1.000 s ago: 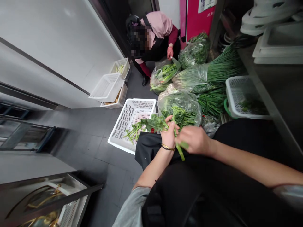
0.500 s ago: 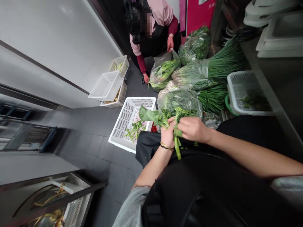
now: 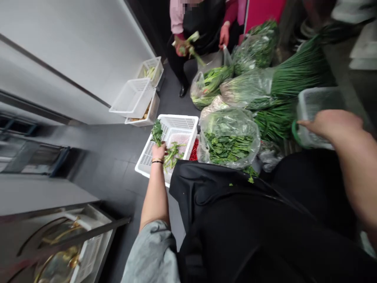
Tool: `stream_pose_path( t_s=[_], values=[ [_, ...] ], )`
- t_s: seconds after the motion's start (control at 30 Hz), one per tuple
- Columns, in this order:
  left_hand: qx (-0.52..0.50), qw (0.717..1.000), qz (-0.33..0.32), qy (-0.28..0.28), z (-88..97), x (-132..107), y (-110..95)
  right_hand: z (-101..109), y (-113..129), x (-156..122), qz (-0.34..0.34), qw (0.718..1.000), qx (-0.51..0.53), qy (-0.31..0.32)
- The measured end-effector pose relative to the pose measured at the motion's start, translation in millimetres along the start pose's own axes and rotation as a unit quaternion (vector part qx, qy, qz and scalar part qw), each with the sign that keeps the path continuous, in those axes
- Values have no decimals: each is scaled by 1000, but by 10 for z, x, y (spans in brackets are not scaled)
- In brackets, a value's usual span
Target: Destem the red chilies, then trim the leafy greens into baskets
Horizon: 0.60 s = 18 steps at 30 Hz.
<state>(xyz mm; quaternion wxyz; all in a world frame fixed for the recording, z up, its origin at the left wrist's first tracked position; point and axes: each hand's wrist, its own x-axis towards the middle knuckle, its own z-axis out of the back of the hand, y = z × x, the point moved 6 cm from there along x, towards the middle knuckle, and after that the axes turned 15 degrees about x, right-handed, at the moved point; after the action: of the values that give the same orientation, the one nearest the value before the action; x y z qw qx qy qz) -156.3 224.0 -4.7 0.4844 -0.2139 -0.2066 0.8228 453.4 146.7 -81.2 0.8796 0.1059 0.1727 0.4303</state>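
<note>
My left hand (image 3: 159,151) is closed around a leafy green vegetable stalk (image 3: 157,131), above the left side of a white perforated basket (image 3: 144,159). Several trimmed green stalks (image 3: 173,152) lie inside that basket. Out to the right, my right hand (image 3: 335,124) is over a second white basket (image 3: 312,100). Its thumb points left, while the other fingers are blurred and turned away, so what it holds, if anything, is hidden. A clear plastic bag (image 3: 232,120) full of leafy greens (image 3: 229,147) sits in front of my knees.
Bags of greens (image 3: 212,78) and long green stems (image 3: 300,74) lie ahead. A co-worker's gloved hand (image 3: 224,35) grips a bag; the other hand (image 3: 181,46) holds stalks. White crates (image 3: 132,98) stand by the wall, a metal rack (image 3: 97,236) at lower left.
My hands were together on the stalks over my lap. The left has carried a stalk to the basket, and the right has swung right. The co-worker has lifted some stalks.
</note>
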Motion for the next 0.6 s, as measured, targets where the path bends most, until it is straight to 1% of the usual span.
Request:
stream_pose_path(
  t_s=[0.03,0.07,0.1,0.13,0.17,0.2,0.23,0.27,0.3,0.33,0.4,0.43,0.47,0.5,0.53,0.57,0.6],
  values=[
    [-20,999,-3,39,-80,-121,-16,-22,204,-122,-8,1000,-7,20],
    [-47,994,-11,95,-216,-286,-67,-32,494,-299,22,999,-5,33],
    [-108,972,-36,204,-439,-506,-175,-25,881,-526,117,992,31,33],
    [-166,931,-59,319,-674,-771,-311,-53,1249,-787,197,973,97,64],
    [-209,889,-73,401,-870,-1034,-441,-135,1603,-1074,278,932,180,146],
    [-238,849,-81,465,-1037,-1281,-555,-234,1875,-1328,318,888,243,226],
    [-259,821,-81,502,-1167,-1483,-642,-336,2084,-1537,351,845,280,290],
    [-283,806,-79,514,-1256,-1631,-705,-416,2215,-1661,367,816,313,317],
    [-305,791,-77,524,-1318,-1746,-745,-472,2273,-1698,367,799,355,318],
    [-329,779,-75,528,-1354,-1826,-762,-511,2267,-1674,355,789,397,305],
    [-374,751,-70,540,-1381,-1924,-750,-555,2120,-1549,299,780,476,277],
    [-390,735,-66,551,-1390,-1960,-731,-571,2025,-1505,266,775,501,279],
    [-401,722,-60,560,-1403,-1991,-710,-590,1942,-1500,239,772,509,295],
    [-407,714,-55,567,-1424,-2019,-693,-604,1887,-1538,227,770,502,322],
    [-404,711,-52,573,-1458,-2048,-680,-603,1857,-1603,231,771,485,341],
    [-391,723,-52,567,-1498,-2065,-670,-589,1846,-1674,247,782,460,341],
    [-372,745,-56,550,-1540,-2069,-663,-565,1848,-1730,269,799,430,321]
  ],
)
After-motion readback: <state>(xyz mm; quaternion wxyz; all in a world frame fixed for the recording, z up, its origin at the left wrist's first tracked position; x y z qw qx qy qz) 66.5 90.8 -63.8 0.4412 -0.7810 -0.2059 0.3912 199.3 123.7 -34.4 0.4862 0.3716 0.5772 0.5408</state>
